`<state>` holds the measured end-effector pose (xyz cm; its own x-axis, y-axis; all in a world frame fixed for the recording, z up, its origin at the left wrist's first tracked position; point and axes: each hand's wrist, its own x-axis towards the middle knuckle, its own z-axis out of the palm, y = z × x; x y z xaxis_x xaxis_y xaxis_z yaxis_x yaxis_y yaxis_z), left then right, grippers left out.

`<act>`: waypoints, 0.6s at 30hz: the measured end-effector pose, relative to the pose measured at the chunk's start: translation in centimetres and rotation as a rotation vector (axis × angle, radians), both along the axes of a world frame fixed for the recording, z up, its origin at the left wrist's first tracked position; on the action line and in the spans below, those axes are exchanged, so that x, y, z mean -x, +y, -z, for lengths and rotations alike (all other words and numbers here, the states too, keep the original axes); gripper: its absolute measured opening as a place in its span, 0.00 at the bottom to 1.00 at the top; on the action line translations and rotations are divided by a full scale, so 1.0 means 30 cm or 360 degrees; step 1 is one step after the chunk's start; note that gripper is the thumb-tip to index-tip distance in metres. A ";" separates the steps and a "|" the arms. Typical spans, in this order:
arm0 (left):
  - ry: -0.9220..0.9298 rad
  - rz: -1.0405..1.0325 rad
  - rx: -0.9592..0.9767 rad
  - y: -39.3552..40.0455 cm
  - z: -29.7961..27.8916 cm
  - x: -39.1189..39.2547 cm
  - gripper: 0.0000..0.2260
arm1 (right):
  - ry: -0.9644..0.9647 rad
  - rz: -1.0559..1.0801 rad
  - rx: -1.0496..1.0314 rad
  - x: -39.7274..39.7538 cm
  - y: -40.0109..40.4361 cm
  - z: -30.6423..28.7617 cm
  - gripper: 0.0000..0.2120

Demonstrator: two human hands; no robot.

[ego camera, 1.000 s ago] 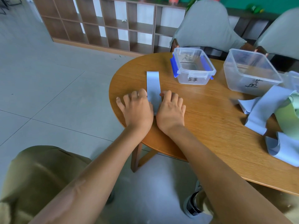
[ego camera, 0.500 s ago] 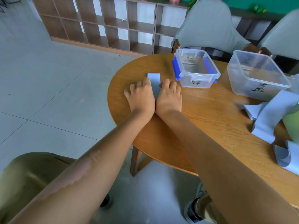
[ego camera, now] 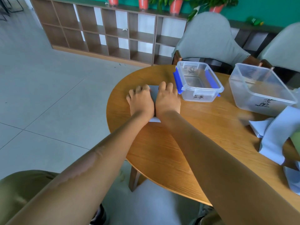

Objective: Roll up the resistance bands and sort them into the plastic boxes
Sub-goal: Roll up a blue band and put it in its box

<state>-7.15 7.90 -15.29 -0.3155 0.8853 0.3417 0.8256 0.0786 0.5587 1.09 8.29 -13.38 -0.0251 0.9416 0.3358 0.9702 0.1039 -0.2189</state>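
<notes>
A pale blue resistance band (ego camera: 154,93) lies flat on the round wooden table (ego camera: 162,151). My left hand (ego camera: 140,102) and my right hand (ego camera: 168,99) press down on it side by side, fingers spread over the band. Only a short strip shows between the fingertips and a small end shows by the wrists. To the right stands a clear plastic box with blue clips (ego camera: 198,83), with nothing inside. Farther right is a larger clear box (ego camera: 259,90), also with nothing inside. A heap of loose pale blue and green bands (ego camera: 274,137) lies at the right edge.
Two grey chairs (ego camera: 209,36) stand behind the table. A brown cubby shelf (ego camera: 105,33) with potted plants lines the back wall. Grey tiled floor lies to the left, and my knee in olive trousers (ego camera: 21,197) shows at bottom left.
Both hands have slid forward along the band, away from me, covering nearly all of it. The strip visible beyond the fingers has shrunk, and the camera view has tilted up.
</notes>
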 end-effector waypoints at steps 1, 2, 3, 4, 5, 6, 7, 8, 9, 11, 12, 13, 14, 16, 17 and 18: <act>-0.0081 0.0006 -0.0050 0.003 0.002 0.005 0.09 | -0.0017 -0.0003 -0.0002 0.002 0.004 -0.001 0.14; -0.0181 0.0026 -0.0104 0.001 0.003 0.013 0.10 | -0.0028 0.0002 -0.0003 0.001 0.007 -0.001 0.14; -0.0298 0.0063 -0.0147 -0.009 -0.001 0.023 0.11 | -0.0032 0.0011 -0.0007 0.000 0.008 0.001 0.15; -0.0428 0.0124 -0.0167 -0.029 -0.010 0.036 0.13 | -0.0029 0.0018 -0.0015 -0.002 0.007 0.003 0.17; -0.0545 0.0197 -0.0156 -0.063 -0.021 0.049 0.14 | -0.0018 0.0021 -0.0023 -0.003 0.005 0.005 0.18; -0.0632 0.0267 -0.0129 -0.105 -0.032 0.061 0.16 | -0.0007 0.0016 -0.0027 -0.002 0.002 0.007 0.19; -0.0682 0.0323 -0.0105 -0.153 -0.042 0.072 0.16 | 0.0001 0.0005 -0.0028 -0.002 -0.001 0.008 0.20; -0.0703 0.0368 -0.0083 -0.200 -0.050 0.080 0.16 | 0.0003 -0.0007 -0.0025 -0.002 -0.004 0.009 0.22; -0.0705 0.0409 -0.0063 -0.245 -0.054 0.087 0.16 | 0.0003 -0.0018 -0.0020 -0.002 -0.005 0.010 0.23; -0.0716 0.0498 -0.0042 -0.326 -0.055 0.091 0.16 | 0.0017 -0.0024 -0.0022 -0.002 -0.010 0.008 0.23; -0.0726 0.0537 -0.0034 -0.355 -0.054 0.091 0.16 | 0.0029 -0.0027 -0.0033 -0.002 -0.014 0.007 0.22; -0.0722 0.0564 -0.0015 -0.378 -0.052 0.090 0.15 | 0.0049 -0.0035 -0.0042 -0.003 -0.019 0.005 0.22; -0.0693 0.0580 0.0011 -0.391 -0.049 0.087 0.14 | 0.0087 -0.0049 -0.0050 -0.004 -0.025 0.004 0.22; -0.0589 0.0611 0.0031 -0.397 -0.038 0.081 0.12 | 0.0267 -0.0077 -0.0040 -0.013 -0.031 0.008 0.23; -0.0531 0.0635 0.0011 -0.394 -0.030 0.079 0.11 | 0.0409 -0.0087 -0.0023 -0.020 -0.033 0.014 0.23; -0.0464 0.0658 -0.0015 -0.389 -0.024 0.076 0.12 | 0.0568 -0.0092 -0.0008 -0.029 -0.036 0.016 0.23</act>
